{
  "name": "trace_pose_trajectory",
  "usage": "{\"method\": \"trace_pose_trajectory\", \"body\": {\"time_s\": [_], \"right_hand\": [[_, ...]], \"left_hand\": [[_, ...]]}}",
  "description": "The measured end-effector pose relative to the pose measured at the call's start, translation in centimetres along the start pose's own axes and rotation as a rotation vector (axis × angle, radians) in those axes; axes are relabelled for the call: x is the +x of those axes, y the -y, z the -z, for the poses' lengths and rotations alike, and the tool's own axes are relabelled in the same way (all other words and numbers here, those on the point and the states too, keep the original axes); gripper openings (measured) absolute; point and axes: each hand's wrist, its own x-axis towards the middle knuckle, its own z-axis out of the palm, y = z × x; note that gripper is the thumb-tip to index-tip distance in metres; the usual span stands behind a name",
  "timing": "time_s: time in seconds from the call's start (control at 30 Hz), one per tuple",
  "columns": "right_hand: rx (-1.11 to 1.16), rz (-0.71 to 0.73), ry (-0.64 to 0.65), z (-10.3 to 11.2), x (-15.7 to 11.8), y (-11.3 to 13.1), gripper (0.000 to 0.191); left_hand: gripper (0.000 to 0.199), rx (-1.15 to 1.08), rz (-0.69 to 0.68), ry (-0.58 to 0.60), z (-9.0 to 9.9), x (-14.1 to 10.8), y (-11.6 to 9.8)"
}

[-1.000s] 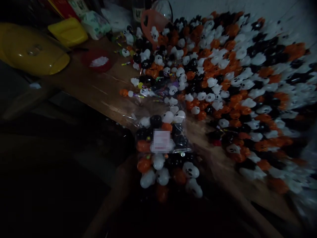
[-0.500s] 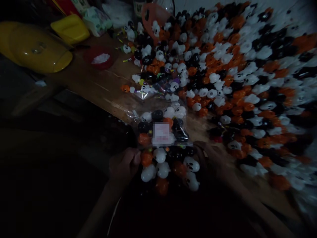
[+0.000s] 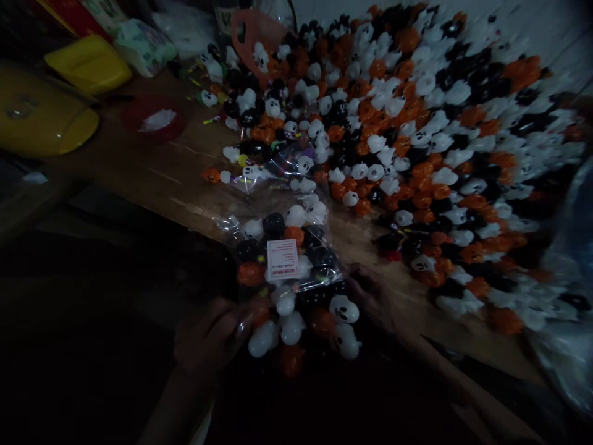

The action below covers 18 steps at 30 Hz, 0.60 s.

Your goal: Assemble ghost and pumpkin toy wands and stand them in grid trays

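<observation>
A clear plastic bag (image 3: 319, 283) with a white, red-printed label (image 3: 283, 259) lies in front of me, filled with small ghost, pumpkin and black toy heads. More toy heads (image 3: 291, 327), white, orange and black, stick out past its near edge towards me. My left hand (image 3: 210, 337) is closed at the left side of this bunch, its fingers curled beside an orange head. What it pinches is hidden in the dark. At the bag's near right corner is my right hand (image 3: 373, 303), fingers bent towards the bag; shadow hides their tips.
A large heap of ghost, pumpkin and black toys (image 3: 417, 148) covers the right side of the wooden table (image 3: 152, 179). A red bowl (image 3: 171, 127) with something white in it, a yellow container (image 3: 90, 65) and an orange basket (image 3: 257, 31) stand farther back. Clear plastic (image 3: 569, 247) hangs at far right.
The whole view has shifted, so the table's things sit further left. My left hand has moved slightly down along the bunch, and the bag tilts a little, its right end higher.
</observation>
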Motion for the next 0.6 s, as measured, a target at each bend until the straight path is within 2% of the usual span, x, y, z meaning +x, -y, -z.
{"method": "trace_pose_trajectory", "body": {"time_s": [0.07,0.2,0.27,0.43,0.6], "right_hand": [[-0.100,0.060,-0.060,-0.2,-0.1,0.1,0.016],[-0.404,0.303,-0.195,0.1,-0.2,0.6,0.014],[-0.476,0.332,-0.246,0.4,0.0,0.9,0.011],[-0.518,0.317,-0.167,1.5,0.0,2.2,0.010],[-0.286,0.158,0.049,3.4,-0.4,3.6,0.014]], "left_hand": [[0.027,0.006,-0.017,0.039,0.3,0.5,-0.2],[0.027,0.062,-0.049,0.079,0.5,1.2,-0.7],[0.029,0.035,-0.062,0.074,0.3,1.3,-0.9],[0.022,-0.023,-0.055,0.071,0.1,1.0,-0.8],[0.011,-0.107,-0.122,0.054,0.3,0.9,-0.6]]}}
